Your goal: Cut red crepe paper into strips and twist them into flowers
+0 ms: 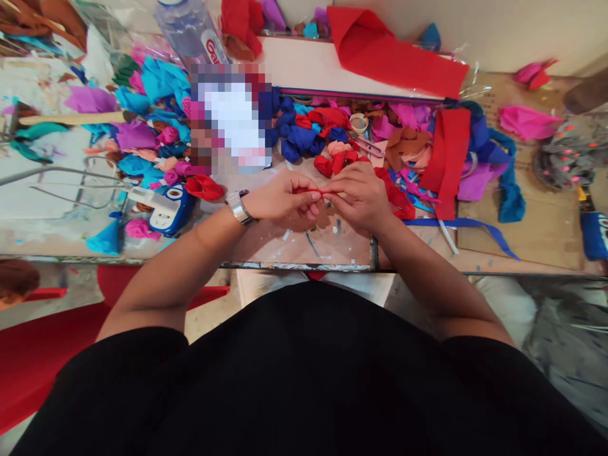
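My left hand [285,197], with a metal watch on its wrist, pinches a small red fabric piece [314,190] over the front of the table. From the other side my right hand [358,195] grips the same piece between thumb and fingers. Only a thin twisted bit of it shows; the rest is hidden by my fingers. Just beyond my hands lie red fabric rosettes [336,163] and a pile of dark blue ones [300,144]. To the right, a wide red strip [445,164] hangs over the pile of scraps.
A blue and white power strip [173,210] with a plugged-in cord sits left of my hands. Further back stand a clear plastic bottle [187,35] and a blurred-out white rectangle [235,120]. Small scissors [370,147] lie among the scraps. Cardboard [536,234] covers the right side.
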Demonstrator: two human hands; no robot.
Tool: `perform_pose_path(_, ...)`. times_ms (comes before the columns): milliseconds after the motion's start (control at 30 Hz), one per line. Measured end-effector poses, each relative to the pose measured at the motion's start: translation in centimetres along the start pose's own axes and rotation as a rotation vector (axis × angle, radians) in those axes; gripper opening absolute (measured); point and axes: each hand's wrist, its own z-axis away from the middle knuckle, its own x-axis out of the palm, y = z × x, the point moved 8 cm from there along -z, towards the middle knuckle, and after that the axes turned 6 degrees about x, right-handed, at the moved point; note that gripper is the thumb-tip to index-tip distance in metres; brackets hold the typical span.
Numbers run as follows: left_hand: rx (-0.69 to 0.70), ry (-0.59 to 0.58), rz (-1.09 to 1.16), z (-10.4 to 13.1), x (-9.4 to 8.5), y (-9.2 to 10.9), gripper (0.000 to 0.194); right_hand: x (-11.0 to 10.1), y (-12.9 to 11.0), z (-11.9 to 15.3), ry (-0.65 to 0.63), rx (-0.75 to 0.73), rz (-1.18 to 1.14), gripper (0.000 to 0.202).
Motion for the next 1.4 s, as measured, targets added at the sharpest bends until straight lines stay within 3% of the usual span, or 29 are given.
perform_pose_path(233, -0.050, 0.005, 0.036, 0.2, -0.4, 0.5, 0.064, -0.4, -0.6, 0.0, -0.074, -0.033, 0.066, 0.032)
perform_pose_path(400, -0.034, 0.035, -0.007, 0.1, -0.4, 0.2, 0.057, -0.6, -1.0, 0.1, 0.000, -0.080, 0.072, 0.024)
perform_pose_path(733, 0.276, 0.354, -0.748, 1.2, -1.3, 3.5, 0.036, -0.5, 0.0, 0.1, 0.100, 0.084, -0.033, 0.036)
perform_pose_path(1033, 0.323, 0.318, -0.862, 1.4, -0.5, 3.3, 0.037, 0.0, -0.4, 0.1, 0.072, 0.087, -0.064, 0.039)
perform_pose_path(1400, 0.282, 0.287, -0.801, 0.9, -0.9, 2.6, 0.041, -0.3, -0.5, 0.1, 0.042, 0.081, 0.042, 0.017)
